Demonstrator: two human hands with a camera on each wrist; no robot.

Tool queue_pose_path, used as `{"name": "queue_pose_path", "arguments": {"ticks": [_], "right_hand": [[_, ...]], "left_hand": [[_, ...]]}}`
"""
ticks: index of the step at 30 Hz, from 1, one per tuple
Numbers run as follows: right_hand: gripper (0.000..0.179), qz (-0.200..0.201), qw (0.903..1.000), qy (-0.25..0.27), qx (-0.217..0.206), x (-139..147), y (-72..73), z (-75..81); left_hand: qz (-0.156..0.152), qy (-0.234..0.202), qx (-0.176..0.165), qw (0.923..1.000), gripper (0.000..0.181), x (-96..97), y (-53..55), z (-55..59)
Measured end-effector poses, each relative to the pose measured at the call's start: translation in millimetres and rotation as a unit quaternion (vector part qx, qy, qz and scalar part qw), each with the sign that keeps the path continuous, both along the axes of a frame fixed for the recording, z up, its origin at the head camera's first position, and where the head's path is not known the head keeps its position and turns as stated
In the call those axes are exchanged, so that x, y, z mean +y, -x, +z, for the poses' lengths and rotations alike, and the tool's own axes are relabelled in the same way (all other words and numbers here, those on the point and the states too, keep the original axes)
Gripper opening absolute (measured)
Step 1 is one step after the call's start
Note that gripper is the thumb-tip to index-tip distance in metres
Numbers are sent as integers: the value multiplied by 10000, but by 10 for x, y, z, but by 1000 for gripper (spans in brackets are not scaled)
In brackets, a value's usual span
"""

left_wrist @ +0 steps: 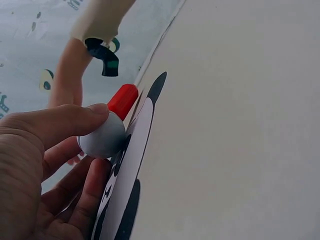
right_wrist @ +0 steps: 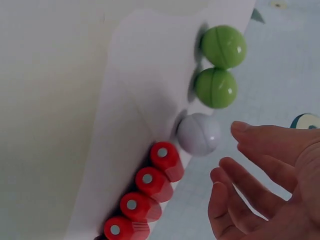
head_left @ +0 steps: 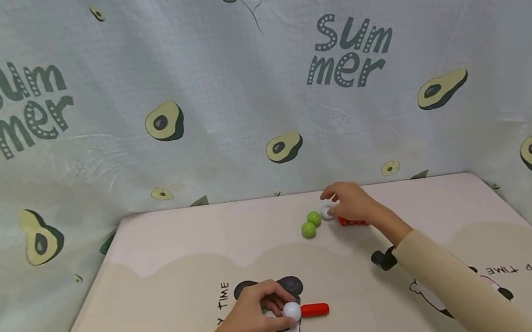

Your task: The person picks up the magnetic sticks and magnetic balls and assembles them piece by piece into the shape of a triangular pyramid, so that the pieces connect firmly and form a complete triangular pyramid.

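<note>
My left hand (head_left: 262,312) pinches a white ball (head_left: 292,311) low over the panda print. In the left wrist view, the thumb lies on top of this ball (left_wrist: 104,137) and fingers curl beneath. A red stick (head_left: 315,310) extends from the ball's far side, seemingly touching it. At the back, my right hand (head_left: 352,202) hovers by another white ball (right_wrist: 199,134); the right wrist view shows its fingers bent loosely, apart from the ball. Two green balls (right_wrist: 216,87) sit beside that ball, and several red sticks with grey round ends (right_wrist: 147,182) lie in a row.
The table (head_left: 172,301) has a printed cover with panda drawings and lettering. Behind it hangs a pale curtain (head_left: 208,81) with avocado prints. A black strap-like item (head_left: 384,259) shows at the right wrist.
</note>
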State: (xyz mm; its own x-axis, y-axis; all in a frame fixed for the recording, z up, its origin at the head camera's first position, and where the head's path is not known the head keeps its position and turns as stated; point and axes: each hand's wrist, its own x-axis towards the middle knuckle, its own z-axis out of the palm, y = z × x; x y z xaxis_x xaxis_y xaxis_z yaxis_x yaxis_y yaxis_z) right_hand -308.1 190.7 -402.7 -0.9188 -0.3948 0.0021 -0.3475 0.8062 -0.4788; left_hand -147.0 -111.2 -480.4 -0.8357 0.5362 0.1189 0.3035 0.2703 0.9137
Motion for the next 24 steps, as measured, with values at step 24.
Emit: {"name": "queue_pose_path", "arguments": {"ticks": [24], "right_hand": [[29, 62, 9992, 16, -399, 36, 187, -162]], "left_hand": [[54, 22, -12, 10000, 23, 10, 3, -40]]}}
